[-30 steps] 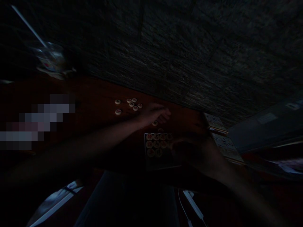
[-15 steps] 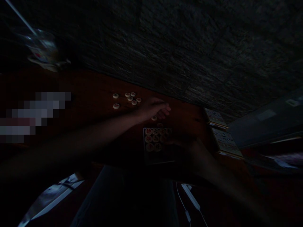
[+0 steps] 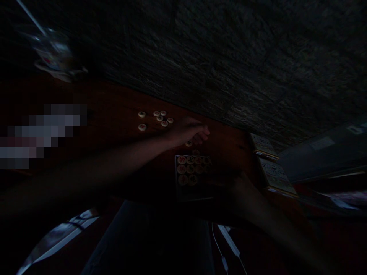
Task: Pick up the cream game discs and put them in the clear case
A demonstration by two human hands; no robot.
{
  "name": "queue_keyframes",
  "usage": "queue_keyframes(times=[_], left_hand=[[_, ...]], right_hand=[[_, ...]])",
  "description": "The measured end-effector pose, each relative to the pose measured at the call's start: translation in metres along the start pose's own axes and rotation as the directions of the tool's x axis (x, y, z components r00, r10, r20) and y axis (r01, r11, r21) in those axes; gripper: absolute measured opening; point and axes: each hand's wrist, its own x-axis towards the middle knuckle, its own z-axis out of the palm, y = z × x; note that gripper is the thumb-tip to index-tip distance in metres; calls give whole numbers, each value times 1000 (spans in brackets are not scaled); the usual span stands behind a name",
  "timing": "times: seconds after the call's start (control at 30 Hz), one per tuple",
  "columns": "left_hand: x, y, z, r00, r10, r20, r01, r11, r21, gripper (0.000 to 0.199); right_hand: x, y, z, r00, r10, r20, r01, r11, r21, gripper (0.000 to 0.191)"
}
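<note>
The light is very dim. My left hand (image 3: 191, 130) is over the wooden table beyond a shallow box (image 3: 176, 183), its fingers curled and closed; what they hold, if anything, is hidden. Just below those fingers a Chinese chess piece (image 3: 188, 144) lies on the table, and another faint piece (image 3: 196, 152) is by the box's far edge. Inside the box, round xiangqi pieces with red or dark characters, such as one red piece (image 3: 181, 160), sit in rows. My right hand (image 3: 229, 178) is at the box's right side, its fingers lost in shadow.
Several loose pieces (image 3: 159, 118) lie on the table (image 3: 114, 99) left of my left hand. Two patterned boxes (image 3: 275, 172) stand at the right edge. A cup with a straw (image 3: 54, 49) is at the far left. A stone wall (image 3: 200, 57) borders the table's back.
My right hand has drawn slightly toward me, and a piece at the right end of the second row now shows. My left hand stays nearly in place. The view has shifted a little.
</note>
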Motion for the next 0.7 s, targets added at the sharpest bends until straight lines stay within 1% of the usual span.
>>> queue_keyframes(times=[0.27,0.33,0.43,0.53,0.6,0.63,0.7], left_hand=[[-1,2,1,1000,-11,-14,10,1000,-18,27],[-1,3,1,1000,-15,-13,14,1000,-27,27],[-1,2,1,1000,-6,-4,6,999,-46,27],[1,2,-1,999,32,-22,-33,998,-55,26],[3,4,-6,993,89,-71,-92,995,-48,25],[4,6,-9,987,124,-104,-129,991,-39,25],[7,10,-19,962,205,-178,-207,978,5,26]], right_hand=[[1,2,2,1000,-10,7,10,1000,12,50],[0,2,2,999,-28,-16,28,1000,11,50],[-2,2,-2,991,-72,-117,71,997,-10,45],[6,6,-15,957,-90,-275,90,996,-11,34],[23,13,-25,936,-59,-346,73,997,27,25],[36,18,-29,929,-26,-369,51,997,58,22],[65,33,-31,896,53,-442,-2,993,114,18]])
